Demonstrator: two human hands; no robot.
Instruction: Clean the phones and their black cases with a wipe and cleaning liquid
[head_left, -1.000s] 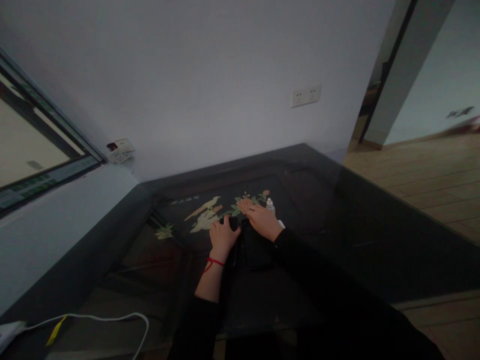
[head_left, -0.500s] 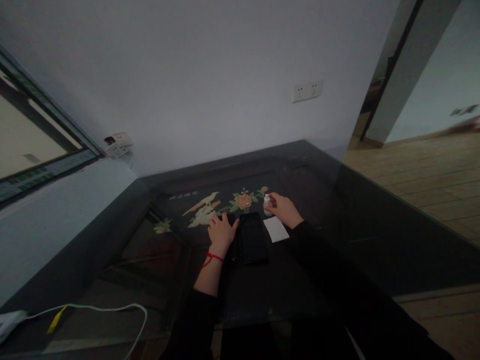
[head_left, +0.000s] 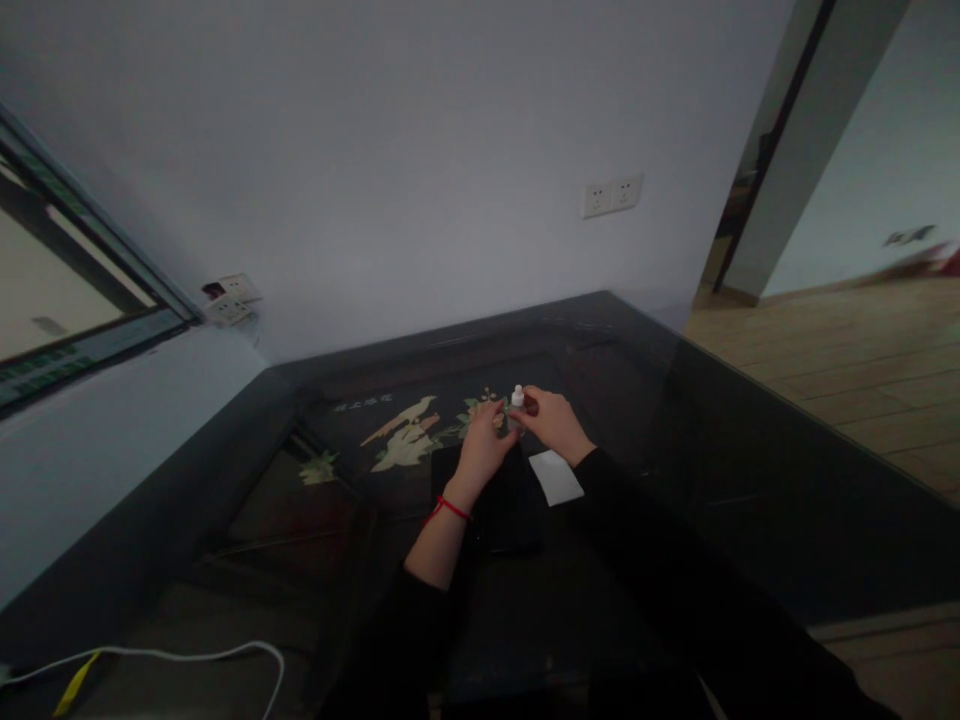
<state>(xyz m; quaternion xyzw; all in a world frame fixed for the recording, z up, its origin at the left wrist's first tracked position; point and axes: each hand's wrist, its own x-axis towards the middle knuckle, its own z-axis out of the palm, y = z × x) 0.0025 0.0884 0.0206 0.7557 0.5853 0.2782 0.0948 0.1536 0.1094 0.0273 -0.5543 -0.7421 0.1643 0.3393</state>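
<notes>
Bottle upright, raised just above the table, clamped in right hand grip. Left hand just beside it on its left, fingers at the body, grip unclear. Half a second earlier only the right touched it; left rested by the phone.

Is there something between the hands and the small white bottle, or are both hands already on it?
Nothing visible stands between. The right hand holds the small white bottle, and the left hand reaches its fingers to it above the dark phone.
</notes>
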